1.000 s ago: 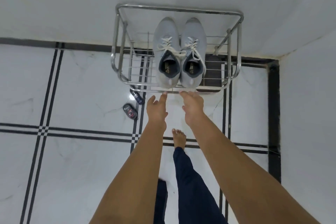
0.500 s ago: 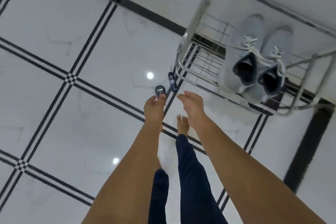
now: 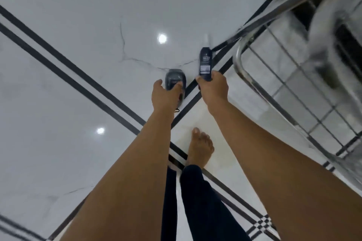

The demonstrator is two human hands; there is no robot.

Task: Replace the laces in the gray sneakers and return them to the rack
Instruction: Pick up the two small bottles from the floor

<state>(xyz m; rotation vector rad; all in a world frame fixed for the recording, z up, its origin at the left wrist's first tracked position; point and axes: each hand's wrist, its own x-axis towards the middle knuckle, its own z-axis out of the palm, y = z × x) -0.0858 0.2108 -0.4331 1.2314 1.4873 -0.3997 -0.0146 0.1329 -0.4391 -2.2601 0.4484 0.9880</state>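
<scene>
Right grip (image 3: 214,89): bottle (image 3: 205,60); left grip (image 3: 164,98): container (image 3: 174,78)

1. We see a glossy, marble-look tiled floor (image 3: 68,107) mirroring lamps.
2. We see the rack (image 3: 240,64) in shiny bare metal.
3. We see a smooth dark bottle (image 3: 205,60), a smooth gray container (image 3: 173,76) and matt cloth trousers (image 3: 203,205).

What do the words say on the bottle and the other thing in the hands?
On the dark bottle that the right hand grips: pale lines of print and a white patch, too blurred to read.
On the gray object that the left hand grips: a darker patch, no letters can be made out.
No other writing shows anywhere.
</scene>
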